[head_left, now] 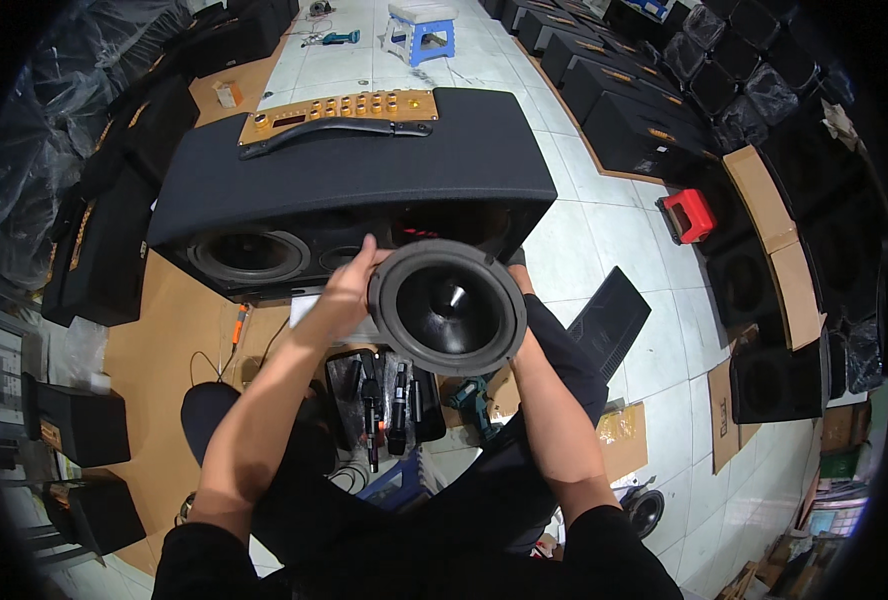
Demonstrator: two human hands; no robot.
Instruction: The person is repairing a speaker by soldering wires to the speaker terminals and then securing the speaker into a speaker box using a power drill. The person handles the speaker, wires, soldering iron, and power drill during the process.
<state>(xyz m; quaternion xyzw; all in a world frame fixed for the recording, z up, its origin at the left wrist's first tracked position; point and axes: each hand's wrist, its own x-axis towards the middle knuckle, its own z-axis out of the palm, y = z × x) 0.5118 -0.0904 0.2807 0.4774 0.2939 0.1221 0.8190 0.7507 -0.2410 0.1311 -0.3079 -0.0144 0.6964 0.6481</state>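
I hold a black round speaker driver with a glossy cone and rubber rim in both hands. My left hand grips its left edge, thumb upward. My right hand is at its lower right, fingers mostly hidden behind it. Just beyond it stands a large black speaker cabinet with a gold knob panel and black handle on top. Its front shows a mounted driver at the left and a dark opening at the right. Below the driver are an open black case with microphones and a teal cordless drill.
Rows of black cabinets line both sides. A blue step stool stands ahead. A red plastic item and black panel lie at the right, another driver at lower right. An orange-handled tool rests on cardboard at left.
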